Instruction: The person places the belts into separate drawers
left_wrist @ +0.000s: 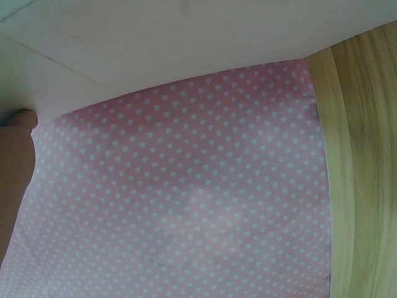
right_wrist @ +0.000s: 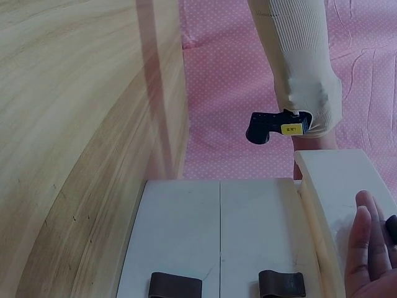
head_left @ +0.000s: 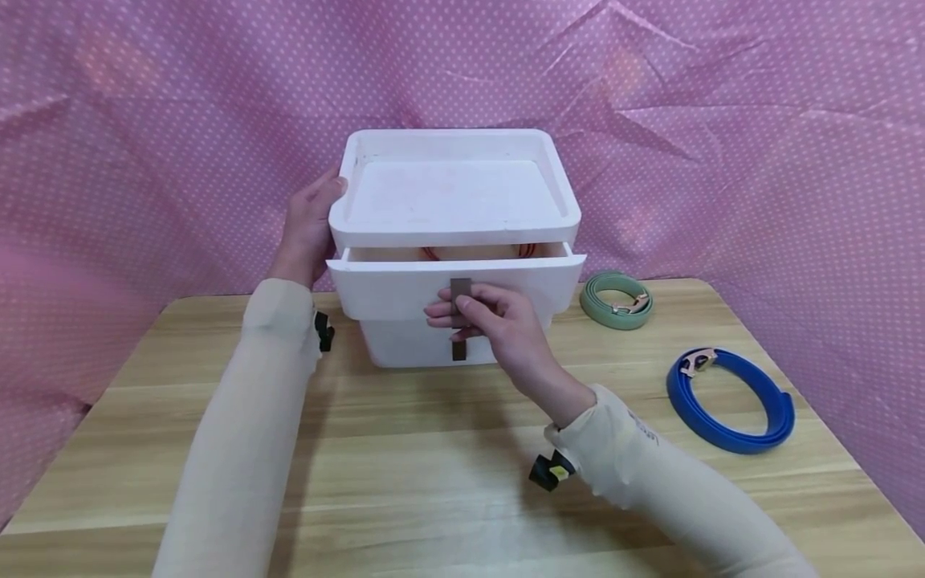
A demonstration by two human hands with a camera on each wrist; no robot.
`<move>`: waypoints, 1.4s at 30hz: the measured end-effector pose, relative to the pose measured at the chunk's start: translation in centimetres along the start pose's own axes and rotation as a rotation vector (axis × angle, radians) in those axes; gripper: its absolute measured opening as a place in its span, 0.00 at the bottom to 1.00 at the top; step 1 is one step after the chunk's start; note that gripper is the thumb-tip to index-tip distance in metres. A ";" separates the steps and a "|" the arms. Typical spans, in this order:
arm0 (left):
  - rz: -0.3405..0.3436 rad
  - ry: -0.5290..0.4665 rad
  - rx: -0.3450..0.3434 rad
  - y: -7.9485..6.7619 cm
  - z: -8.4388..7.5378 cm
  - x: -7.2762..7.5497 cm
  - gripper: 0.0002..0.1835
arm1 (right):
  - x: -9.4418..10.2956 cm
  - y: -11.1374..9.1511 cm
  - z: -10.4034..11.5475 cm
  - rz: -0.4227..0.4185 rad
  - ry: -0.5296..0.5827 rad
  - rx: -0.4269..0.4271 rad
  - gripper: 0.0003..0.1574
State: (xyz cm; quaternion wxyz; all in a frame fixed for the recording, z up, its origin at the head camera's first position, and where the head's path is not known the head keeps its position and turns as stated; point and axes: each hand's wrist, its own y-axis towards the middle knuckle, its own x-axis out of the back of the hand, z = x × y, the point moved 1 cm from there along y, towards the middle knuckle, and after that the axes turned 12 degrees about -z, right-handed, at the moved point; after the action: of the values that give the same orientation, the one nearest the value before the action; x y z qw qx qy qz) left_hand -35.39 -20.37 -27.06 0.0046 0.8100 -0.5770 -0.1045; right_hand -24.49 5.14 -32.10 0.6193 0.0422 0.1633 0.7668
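Observation:
A white drawer unit [head_left: 455, 229] stands at the back of the table, its top drawer [head_left: 390, 289] pulled partly out. My right hand [head_left: 506, 321] grips that drawer's brown pull tab [head_left: 460, 289], with fingers behind the tab and the thumb against its front. From the right wrist view, the right hand's fingers [right_wrist: 369, 242] lie along the pulled-out drawer's front. My left hand [head_left: 307, 221] holds the unit's left side, its thumb near the top rim. Only a fingertip and a strip of the left hand [left_wrist: 18, 149] show in the left wrist view.
Red curved pieces [head_left: 527, 250] show inside the open drawer. Lower drawers with brown tabs [right_wrist: 175, 284] are closed. To the right lie a coiled green belt [head_left: 614, 317] and a coiled blue belt [head_left: 784, 417] on the wooden table [head_left: 405, 482]. Pink dotted cloth [head_left: 217, 96] hangs behind.

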 end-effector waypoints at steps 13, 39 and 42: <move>-0.004 -0.041 0.010 0.3 0.1 0.0 0.26 | 0.0 0.2 0.2 0.005 -0.015 -0.008 0.17; 0.005 -0.034 0.024 0.7 0.1 0.1 0.26 | -0.2 1.0 0.0 -0.010 -0.017 -0.008 0.14; 0.003 -0.030 0.032 0.7 0.0 0.1 0.27 | -0.2 1.0 0.0 -0.010 -0.020 -0.015 0.14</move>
State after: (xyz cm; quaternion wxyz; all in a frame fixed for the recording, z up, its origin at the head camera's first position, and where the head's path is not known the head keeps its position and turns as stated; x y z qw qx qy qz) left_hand -36.02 -20.66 -26.97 -0.0169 0.8076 -0.5796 -0.1074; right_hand -25.42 4.78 -31.74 0.6251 0.0447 0.1516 0.7644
